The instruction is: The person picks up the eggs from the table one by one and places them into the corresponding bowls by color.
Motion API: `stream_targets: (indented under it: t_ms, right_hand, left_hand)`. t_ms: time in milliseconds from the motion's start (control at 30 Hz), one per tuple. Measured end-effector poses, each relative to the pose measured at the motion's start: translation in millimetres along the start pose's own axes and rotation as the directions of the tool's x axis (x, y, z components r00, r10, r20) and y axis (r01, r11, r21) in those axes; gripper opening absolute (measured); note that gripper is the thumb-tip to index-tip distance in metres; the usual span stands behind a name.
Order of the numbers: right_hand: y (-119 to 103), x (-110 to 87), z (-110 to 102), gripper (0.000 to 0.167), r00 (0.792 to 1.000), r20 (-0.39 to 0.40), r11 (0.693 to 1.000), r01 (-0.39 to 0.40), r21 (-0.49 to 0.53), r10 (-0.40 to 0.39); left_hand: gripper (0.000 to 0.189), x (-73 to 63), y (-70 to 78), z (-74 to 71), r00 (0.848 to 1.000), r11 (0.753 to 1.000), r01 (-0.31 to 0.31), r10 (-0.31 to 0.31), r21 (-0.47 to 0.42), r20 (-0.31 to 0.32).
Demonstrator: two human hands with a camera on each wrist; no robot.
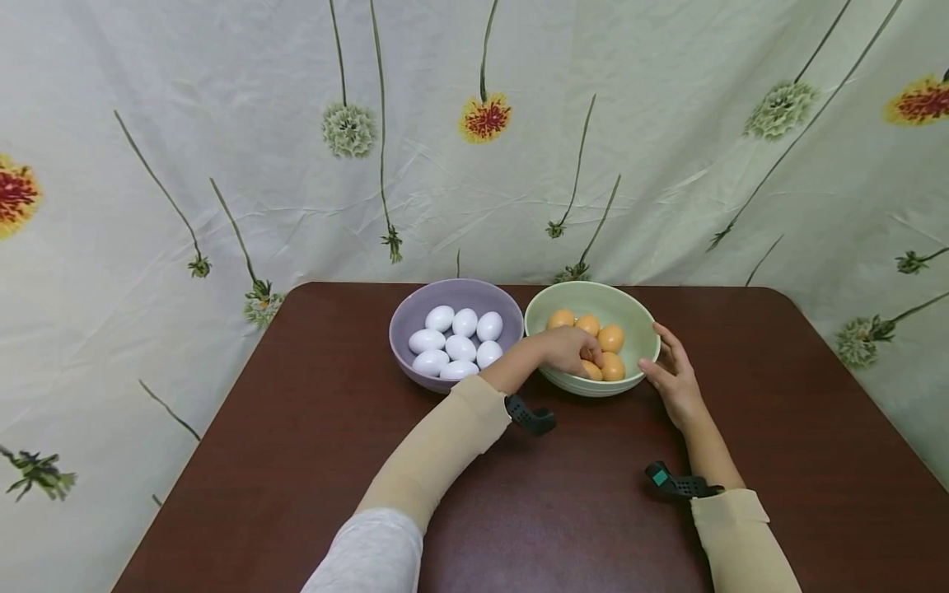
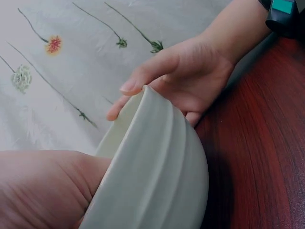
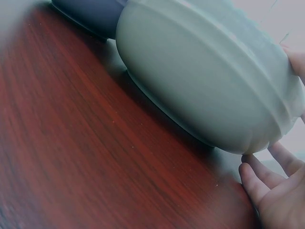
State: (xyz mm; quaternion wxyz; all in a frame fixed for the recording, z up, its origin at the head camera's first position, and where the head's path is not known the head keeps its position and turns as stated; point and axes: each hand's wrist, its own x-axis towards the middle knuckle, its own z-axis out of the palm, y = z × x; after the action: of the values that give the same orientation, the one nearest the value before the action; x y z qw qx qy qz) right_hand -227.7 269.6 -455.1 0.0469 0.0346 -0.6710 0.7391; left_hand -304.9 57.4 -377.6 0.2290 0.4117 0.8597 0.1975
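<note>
A light green bowl holds several orange-brown eggs. My left hand reaches over its near left rim, with fingers curled about one brown egg at the near side. In the left wrist view those fingers are hidden behind the bowl wall. At the right of the bowl, my right hand grips the rim between thumb and fingers. The right wrist view shows fingers of this right hand low against the bowl's outside.
Left of the green bowl stands a purple bowl with several white eggs. Both stand near the far edge of a dark red-brown table. Behind it hangs a pale flowered cloth.
</note>
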Motion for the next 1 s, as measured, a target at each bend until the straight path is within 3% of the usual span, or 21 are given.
stream_targets:
  t_ms: [233, 400, 533, 833, 1000]
  right_hand:
    - [0.7, 0.9, 1.6, 0.066, 1.000, 0.007, 1.000, -0.003, 0.004, 0.003]
    - [1.1, 2.0, 2.8, 0.065, 1.000, 0.013, 1.000, 0.006, 0.016, -0.006]
    - [1.5, 2.8, 4.1, 0.065, 1.000, 0.015, 1.000, 0.009, 0.019, -0.010]
    - [-1.7, 5.2, 2.9, 0.065, 1.000, 0.020, 1.000, -0.005, -0.002, 0.005]
    - [-6.7, 4.1, -6.9, 0.060, 1.000, 0.005, 1.000, 0.017, -0.006, -0.017]
  left_hand:
    - [0.025, 2.9, -3.4, 1.3, 1.000, 0.999, 0.027, -0.027, -0.021, 0.013]
    - [0.026, -0.1, -5.6, 3.0, 0.999, 1.000, 0.008, -0.008, 0.000, -0.054]
    - [0.028, -5.8, -6.6, 4.7, 0.991, 0.999, -0.023, 0.017, -0.045, -0.131]
    - [0.030, -22.8, -5.1, 7.4, 0.951, 0.983, -0.127, 0.083, -0.131, -0.298]
    - [0.030, -42.8, -11.9, 7.4, 0.918, 0.975, -0.143, 0.067, -0.169, -0.390]
